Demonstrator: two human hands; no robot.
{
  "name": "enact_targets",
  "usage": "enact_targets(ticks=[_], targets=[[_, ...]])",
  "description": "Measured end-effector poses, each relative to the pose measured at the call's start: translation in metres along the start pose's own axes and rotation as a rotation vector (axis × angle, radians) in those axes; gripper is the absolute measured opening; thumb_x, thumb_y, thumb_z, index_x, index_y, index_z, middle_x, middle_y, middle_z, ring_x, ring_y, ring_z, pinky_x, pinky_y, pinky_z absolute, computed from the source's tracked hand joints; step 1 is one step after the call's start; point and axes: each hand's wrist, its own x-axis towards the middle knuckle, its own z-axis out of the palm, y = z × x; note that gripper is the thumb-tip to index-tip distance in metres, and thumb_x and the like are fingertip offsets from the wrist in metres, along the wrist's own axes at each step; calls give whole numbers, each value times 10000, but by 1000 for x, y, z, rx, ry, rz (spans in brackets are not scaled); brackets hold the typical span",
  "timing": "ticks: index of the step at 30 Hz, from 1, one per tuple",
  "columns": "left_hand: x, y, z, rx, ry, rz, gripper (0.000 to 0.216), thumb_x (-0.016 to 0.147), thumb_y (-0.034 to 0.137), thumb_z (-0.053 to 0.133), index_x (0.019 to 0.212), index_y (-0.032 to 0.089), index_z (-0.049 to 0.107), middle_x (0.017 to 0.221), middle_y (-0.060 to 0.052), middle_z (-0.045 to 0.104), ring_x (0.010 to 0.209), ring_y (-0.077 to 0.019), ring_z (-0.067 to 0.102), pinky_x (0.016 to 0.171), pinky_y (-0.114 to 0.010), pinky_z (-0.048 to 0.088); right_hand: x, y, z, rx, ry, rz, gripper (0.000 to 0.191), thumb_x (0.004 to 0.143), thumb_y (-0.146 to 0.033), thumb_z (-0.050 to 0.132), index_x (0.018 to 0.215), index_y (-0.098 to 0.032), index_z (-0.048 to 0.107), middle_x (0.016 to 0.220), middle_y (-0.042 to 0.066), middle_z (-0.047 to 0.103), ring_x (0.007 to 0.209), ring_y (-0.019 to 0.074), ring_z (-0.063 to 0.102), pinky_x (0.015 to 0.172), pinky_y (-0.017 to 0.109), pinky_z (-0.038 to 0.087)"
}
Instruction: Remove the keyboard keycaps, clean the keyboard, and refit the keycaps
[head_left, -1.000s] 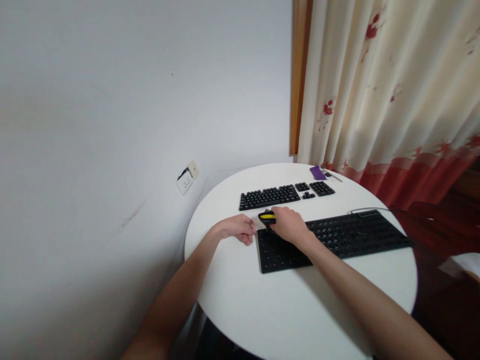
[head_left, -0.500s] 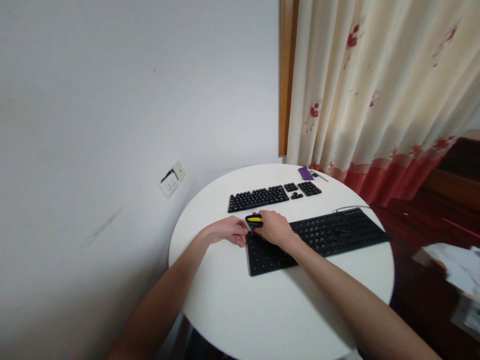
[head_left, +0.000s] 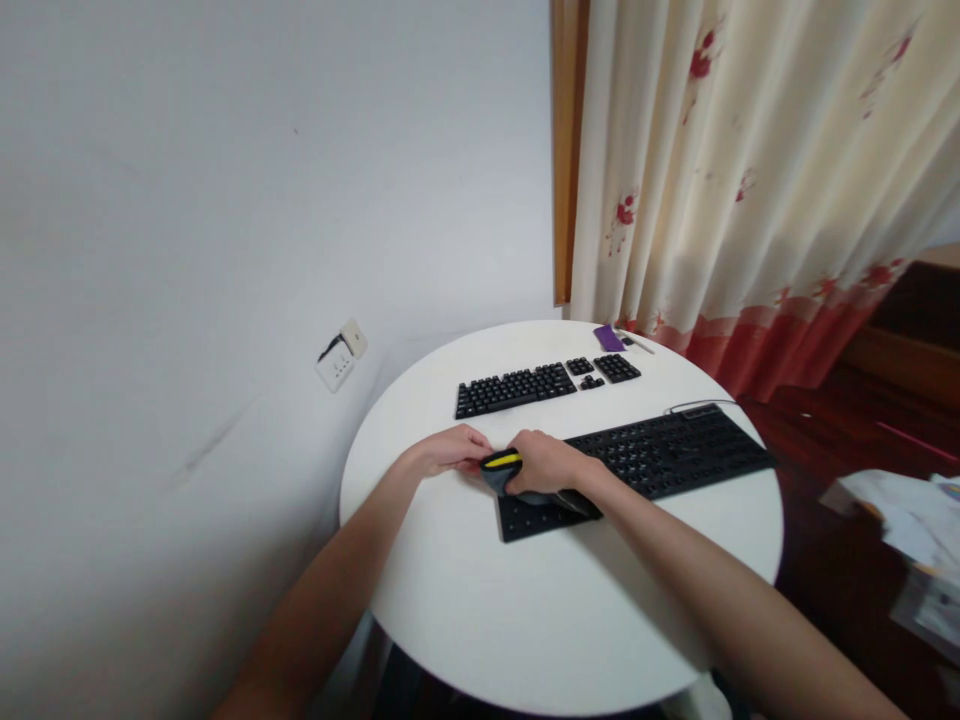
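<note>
My right hand (head_left: 546, 463) is closed on a small black and yellow tool (head_left: 501, 463), held over the left end of the near black keyboard (head_left: 660, 463). Something dark and grey bulges under that hand; I cannot make out what it is. Resting on the white round table (head_left: 555, 610), my left hand (head_left: 448, 450) has its fingers curled at the keyboard's left corner, right beside the tool. What those fingers hold, if anything, is hidden.
A second black keyboard (head_left: 547, 381) lies farther back on the table. A purple object (head_left: 607, 338) and a thin pen-like item (head_left: 637, 343) sit at the far edge by the flowered curtain (head_left: 735, 180). A wall socket (head_left: 341, 354) is on the left. Papers (head_left: 900, 510) lie at right.
The right hand with the yellow tool has moved slightly left and toward me along the near keyboard's left end. The left hand stays beside it. The camera view shifted a little.
</note>
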Motion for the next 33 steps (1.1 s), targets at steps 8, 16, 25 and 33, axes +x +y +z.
enact_targets(ticks=[8, 16, 25, 33], targets=[[0, -2, -2, -44, -40, -35, 168, 638, 233, 737, 756, 114, 745, 697, -45, 709, 625, -123, 646, 669, -211, 531, 0, 2, 2, -29, 115, 20, 218, 700, -286, 689, 885, -183, 741, 859, 102, 743, 789, 244, 685, 619, 264, 430], [0, 0, 1, -84, -60, -59, 219, 603, 227, 784, 784, 106, 756, 748, -59, 728, 661, -128, 663, 685, -207, 531, 3, 12, -3, 45, 89, -3, 270, 706, -344, 710, 912, -176, 757, 835, 77, 742, 768, 210, 676, 617, 238, 429], [1, -1, -2, -82, -21, -49, 155, 644, 244, 775, 715, 108, 748, 661, -35, 698, 585, -102, 619, 571, -172, 483, 2, 12, -4, 98, -97, -132, 274, 658, -316, 748, 893, -177, 762, 779, 41, 733, 740, 198, 670, 596, 221, 416], [2, -5, -3, -75, -39, -24, 163, 647, 242, 781, 728, 104, 747, 709, -63, 722, 644, -132, 666, 640, -197, 526, -1, 10, -6, -15, -34, -90, 269, 718, -323, 712, 946, -187, 753, 870, 78, 748, 781, 206, 680, 625, 233, 420]])
